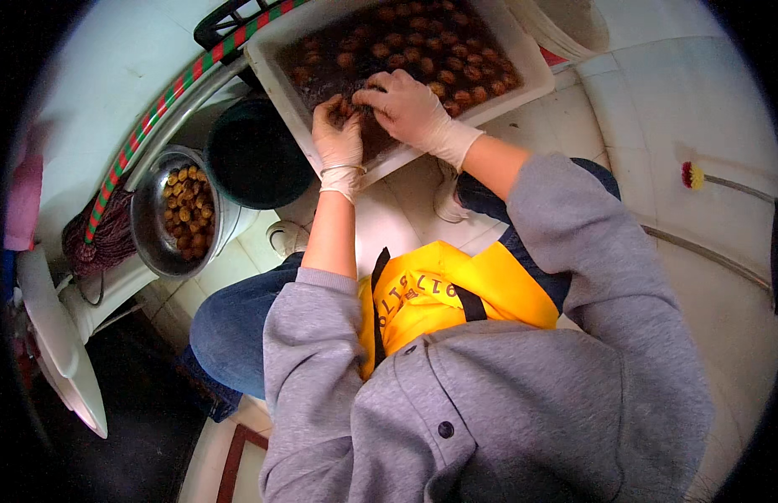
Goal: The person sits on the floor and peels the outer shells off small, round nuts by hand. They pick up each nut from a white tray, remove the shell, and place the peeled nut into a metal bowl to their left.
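A white plastic tub [532, 44] of dark brown water stands before me, with many round brown walnuts [420, 39] in it. Both hands wear thin, pale gloves and meet above the near left part of the tub. Between the fingertips of my left hand [339, 141] is a small brown walnut [343, 109], partly hidden by the fingers. My right hand [409, 110] reaches in from the right, its bent fingers at that same walnut. Whether the right fingers hold anything of their own is hidden. A bracelet circles my left wrist over the glove.
Left of the tub stands a dark bucket [256, 154]. Beside it, a metal bowl [151, 236] holds paler walnuts [191, 210]. A striped mop handle [169, 94] leans past both, above a string mop head [100, 232]. A yellow apron [420, 314] covers my lap; a hose [709, 258] crosses the right side.
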{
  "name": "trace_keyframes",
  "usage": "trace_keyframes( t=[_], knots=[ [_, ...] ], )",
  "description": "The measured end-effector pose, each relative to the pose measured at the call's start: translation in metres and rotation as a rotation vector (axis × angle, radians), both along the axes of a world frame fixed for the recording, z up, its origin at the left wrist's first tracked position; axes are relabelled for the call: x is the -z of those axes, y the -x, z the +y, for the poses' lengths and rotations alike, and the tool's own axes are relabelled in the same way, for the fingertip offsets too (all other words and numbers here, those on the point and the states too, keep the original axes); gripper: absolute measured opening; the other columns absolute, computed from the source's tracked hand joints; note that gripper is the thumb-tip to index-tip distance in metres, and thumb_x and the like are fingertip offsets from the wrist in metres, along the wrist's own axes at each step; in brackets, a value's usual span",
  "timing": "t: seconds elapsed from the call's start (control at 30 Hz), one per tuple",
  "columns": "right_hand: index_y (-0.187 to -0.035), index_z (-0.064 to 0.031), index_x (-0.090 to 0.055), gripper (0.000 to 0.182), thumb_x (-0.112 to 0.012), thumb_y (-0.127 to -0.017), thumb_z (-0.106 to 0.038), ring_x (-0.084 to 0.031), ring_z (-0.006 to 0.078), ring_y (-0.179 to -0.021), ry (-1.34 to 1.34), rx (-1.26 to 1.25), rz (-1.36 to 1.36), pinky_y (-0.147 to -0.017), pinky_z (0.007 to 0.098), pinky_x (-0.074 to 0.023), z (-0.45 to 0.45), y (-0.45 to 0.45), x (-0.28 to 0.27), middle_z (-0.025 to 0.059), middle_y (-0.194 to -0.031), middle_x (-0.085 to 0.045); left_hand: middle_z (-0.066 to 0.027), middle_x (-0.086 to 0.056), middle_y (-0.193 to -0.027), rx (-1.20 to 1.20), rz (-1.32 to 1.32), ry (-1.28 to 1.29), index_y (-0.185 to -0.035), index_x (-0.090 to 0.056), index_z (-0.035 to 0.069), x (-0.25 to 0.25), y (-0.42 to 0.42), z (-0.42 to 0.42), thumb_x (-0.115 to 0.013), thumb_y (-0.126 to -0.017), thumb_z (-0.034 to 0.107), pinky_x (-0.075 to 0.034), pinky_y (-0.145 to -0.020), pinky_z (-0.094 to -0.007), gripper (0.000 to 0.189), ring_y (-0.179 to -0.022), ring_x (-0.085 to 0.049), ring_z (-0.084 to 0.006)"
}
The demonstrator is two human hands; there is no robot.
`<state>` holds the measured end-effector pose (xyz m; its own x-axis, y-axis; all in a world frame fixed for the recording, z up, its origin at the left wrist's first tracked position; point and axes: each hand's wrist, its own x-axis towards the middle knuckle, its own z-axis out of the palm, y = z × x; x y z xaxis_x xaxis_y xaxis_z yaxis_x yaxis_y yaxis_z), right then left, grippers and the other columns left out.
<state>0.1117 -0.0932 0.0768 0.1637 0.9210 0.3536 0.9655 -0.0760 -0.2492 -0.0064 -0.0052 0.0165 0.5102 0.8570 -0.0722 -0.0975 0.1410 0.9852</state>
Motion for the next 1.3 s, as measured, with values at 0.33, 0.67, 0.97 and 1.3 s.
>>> trace_keyframes(
  t=[0.33, 0.67, 0.97, 1.3],
  knots=[
    [-0.108, -0.0182, -0.066, 0.032, -0.065, -0.076, -0.011, -0.056, 0.029, -0.097, 0.033, 0.06, -0.093, -0.078, 0.0388, -0.0541, 0.009, 0.003, -0.011, 0.0049, -0.109, -0.059, -0.0081, -0.06, -0.105, 0.034, -0.024, -0.151, -0.113, -0.051, -0.001, 0.003, 0.003, 0.004, -0.067, -0.08, -0.011, -0.049, -0.091, -0.0289, 0.038, -0.096, -0.059, -0.0152],
    [-0.102, -0.0178, -0.07, 0.025, -0.061, -0.079, -0.015, -0.057, 0.0311, -0.097, 0.047, -0.07, -0.12, -0.079, 0.0395, -0.0538, 0.008, 0.011, -0.017, 0.0072, -0.111, -0.06, -0.0094, -0.059, -0.109, -0.032, -0.045, -0.082, -0.115, -0.051, 0.0, 0.003, 0.005, 0.001, -0.066, -0.08, -0.012, -0.048, -0.093, -0.0298, 0.04, -0.102, -0.059, -0.0164],
    [-0.115, -0.019, -0.066, 0.035, -0.058, -0.083, -0.008, -0.052, 0.0346, -0.11, 0.373, 0.272, -0.052, -0.089, 0.0415, -0.0499, 0.0, -0.026, 0.027, 0.0084, -0.119, -0.056, -0.0121, -0.057, -0.117, 0.057, -0.223, 0.077, -0.119, -0.047, 0.001, -0.003, -0.002, 0.003, -0.068, -0.081, -0.009, -0.049, -0.096, -0.0317, 0.045, -0.107, -0.06, -0.0205],
    [-0.116, -0.0206, -0.064, 0.036, -0.058, -0.082, -0.012, -0.056, 0.034, -0.106, -0.003, 0.175, 0.185, -0.09, 0.0437, -0.0491, 0.001, -0.006, 0.015, 0.0107, -0.115, -0.058, -0.0127, -0.063, -0.111, -0.058, -0.074, 0.075, -0.121, -0.049, -0.001, 0.006, -0.001, 0.006, -0.069, -0.078, -0.008, -0.049, -0.092, -0.0299, 0.048, -0.103, -0.061, -0.0195]
  ],
)
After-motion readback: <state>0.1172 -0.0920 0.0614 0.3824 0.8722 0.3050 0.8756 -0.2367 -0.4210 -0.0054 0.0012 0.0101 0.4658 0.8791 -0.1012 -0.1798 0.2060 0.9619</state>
